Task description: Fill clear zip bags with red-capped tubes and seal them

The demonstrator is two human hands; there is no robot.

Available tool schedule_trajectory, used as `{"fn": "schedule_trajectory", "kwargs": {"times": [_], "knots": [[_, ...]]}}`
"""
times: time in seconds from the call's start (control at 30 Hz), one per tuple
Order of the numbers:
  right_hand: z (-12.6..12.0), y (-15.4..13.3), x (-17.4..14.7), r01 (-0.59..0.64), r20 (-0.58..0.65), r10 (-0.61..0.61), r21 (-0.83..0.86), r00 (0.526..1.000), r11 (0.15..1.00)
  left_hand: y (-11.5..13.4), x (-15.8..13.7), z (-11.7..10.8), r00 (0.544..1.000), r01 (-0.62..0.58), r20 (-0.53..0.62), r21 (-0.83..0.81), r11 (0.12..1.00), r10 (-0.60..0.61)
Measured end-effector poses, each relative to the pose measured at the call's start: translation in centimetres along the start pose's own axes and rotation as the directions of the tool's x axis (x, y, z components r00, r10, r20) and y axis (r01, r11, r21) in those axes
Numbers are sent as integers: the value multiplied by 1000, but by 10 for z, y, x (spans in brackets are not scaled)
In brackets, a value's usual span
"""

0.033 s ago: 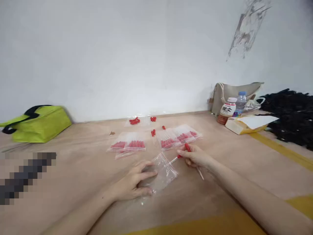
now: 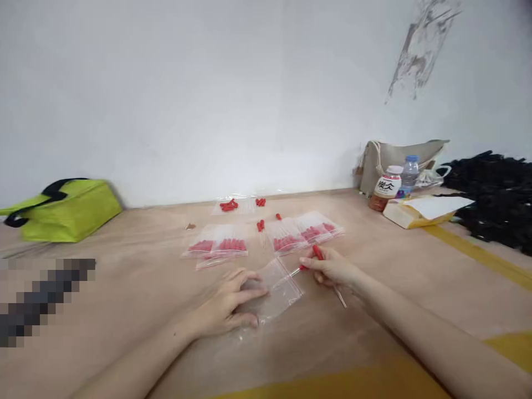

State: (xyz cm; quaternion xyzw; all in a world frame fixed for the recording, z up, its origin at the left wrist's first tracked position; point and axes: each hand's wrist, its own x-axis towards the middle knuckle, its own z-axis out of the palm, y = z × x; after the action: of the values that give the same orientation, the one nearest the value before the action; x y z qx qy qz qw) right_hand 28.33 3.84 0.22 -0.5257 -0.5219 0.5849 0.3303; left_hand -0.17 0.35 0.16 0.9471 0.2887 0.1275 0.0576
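One clear zip bag (image 2: pixel 279 302) lies on the brown work surface (image 2: pixel 145 282) between the two hands, its red-lined edge toward the right; the left hand (image 2: pixel 239 302) rests at the bag's left side, fingers spread and thumb well apart from them, fingertips touching the plastic; no grip on it can be made out. The right hand (image 2: pixel 330 269) is closed around two red-handled tools; one, the upright tool (image 2: pixel 318 252), has its handle above the fist and its thin shaft below; the other, the slanted tool (image 2: pixel 302 267), points its shaft left across the red-lined edge; whether that shaft is inside the bag or on top of it cannot be told.

Beyond the hands, left filled bags (image 2: pixel 226 244) overlap one another, red pieces showing inside; right filled bags (image 2: pixel 286 238) lie in a similar overlapping row; between the two groups sits a loose pair of red-handled pieces (image 2: pixel 261 225), with a single red piece (image 2: pixel 278 216) just behind. Nearer the wall (image 2: pixel 187 111), further red pieces (image 2: pixel 228 205) lie at clear plastic; a lime-green bag (image 2: pixel 78 213) stands far left; a labelled bottle (image 2: pixel 386 188) and a black heap (image 2: pixel 494 194) stand right.
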Motion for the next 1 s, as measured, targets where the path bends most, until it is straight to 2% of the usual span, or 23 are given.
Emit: {"fn": "schedule_trajectory", "kwargs": {"times": [0.1, 0.17, 0.33, 0.43, 0.53, 0.67, 0.73, 0.8, 0.9, 1.0], "knots": [[7, 1, -4, 10, -3, -10, -45, 1000, 999, -7, 2, -4, 999, 33, -19, 5, 999, -33], [8, 1, -6, 44, -10, -44, -64, 999, 997, -7, 1, -4, 996, 87, -15, -51, 995, -88], [0, -2, -10, 50, 162, -21, -181, 987, 982, 1, -2, 0, 976, 215, 21, -212, 953, -215], [0, -4, -13, 75, 168, -34, -244, 985, 967, 4, -3, -1, 980, 198, 62, -254, 947, -188], [5, -2, -14, 155, 160, -109, -315, 981, 936, 5, -1, -2, 987, 160, 73, -250, 955, -146], [11, 1, -17, 286, 290, -172, -418, 941, 862, 5, 1, 0, 989, 139, 76, -249, 959, -123], [9, -2, -18, 333, 318, -202, -441, 926, 833, 5, 0, 1, 991, 129, 75, -247, 960, -114], [3, -8, -20, 349, 249, -265, -407, 932, 844, 5, -1, 3, 991, 132, 59, -238, 962, -121], [-9, -18, -18, 310, 21, -316, -256, 949, 916, 7, -2, 2, 990, 139, 29, -239, 961, -136], [-17, -20, -11, 312, -159, -324, -96, 932, 945, 9, -3, 0, 990, 138, 26, -245, 960, -135]]}}
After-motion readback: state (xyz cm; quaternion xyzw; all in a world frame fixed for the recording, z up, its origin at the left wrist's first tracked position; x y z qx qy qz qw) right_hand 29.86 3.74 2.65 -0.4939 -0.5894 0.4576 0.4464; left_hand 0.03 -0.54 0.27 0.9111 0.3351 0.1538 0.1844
